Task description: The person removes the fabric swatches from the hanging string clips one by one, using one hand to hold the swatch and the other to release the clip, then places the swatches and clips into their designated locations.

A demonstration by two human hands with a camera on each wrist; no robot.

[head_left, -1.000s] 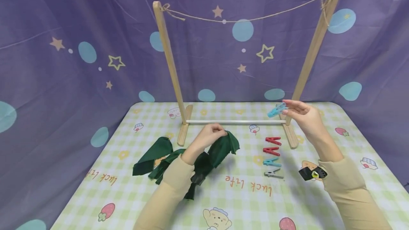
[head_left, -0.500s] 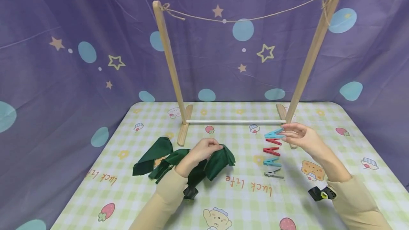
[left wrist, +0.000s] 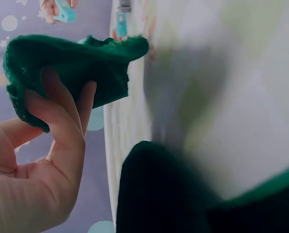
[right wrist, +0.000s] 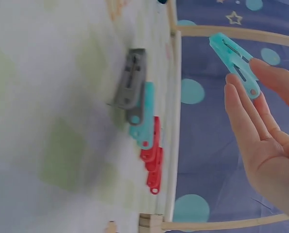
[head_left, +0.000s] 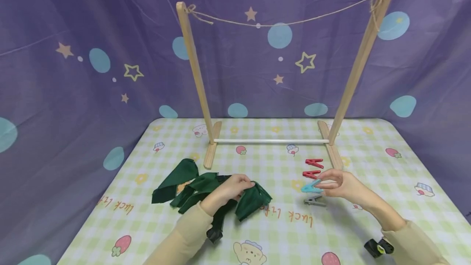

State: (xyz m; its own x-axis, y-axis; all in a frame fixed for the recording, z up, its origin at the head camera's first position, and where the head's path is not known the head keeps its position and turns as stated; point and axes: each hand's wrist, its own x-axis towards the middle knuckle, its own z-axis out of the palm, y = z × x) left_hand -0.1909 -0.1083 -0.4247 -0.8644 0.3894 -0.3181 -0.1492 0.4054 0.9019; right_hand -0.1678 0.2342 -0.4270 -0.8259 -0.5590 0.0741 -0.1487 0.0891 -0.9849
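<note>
My left hand (head_left: 229, 192) pinches a dark green cloth (head_left: 254, 203) by its upper edge, and the cloth hangs folded from the fingers, as the left wrist view also shows. Between thumb and fingertips, my right hand (head_left: 340, 186) holds a light blue clothespin (right wrist: 234, 63) in the air. Below it on the table, a grey clothespin (head_left: 315, 200), another blue clothespin (right wrist: 145, 116) and two red clothespins (head_left: 314, 162) lie in a row. From the head view, the held clothespin covers the blue one on the table.
More green cloth (head_left: 178, 180) lies crumpled at the left of the table (head_left: 279, 244). Behind stands a wooden frame (head_left: 196, 72) with a slack string (head_left: 272, 25) tied between its posts and a white rod (head_left: 272, 141) low across. A purple curtain (head_left: 92, 19) hangs behind.
My right hand has come down and toward me with the blue clothespin, from beside the right post to above the row. The left hand has lowered its cloth toward me.
</note>
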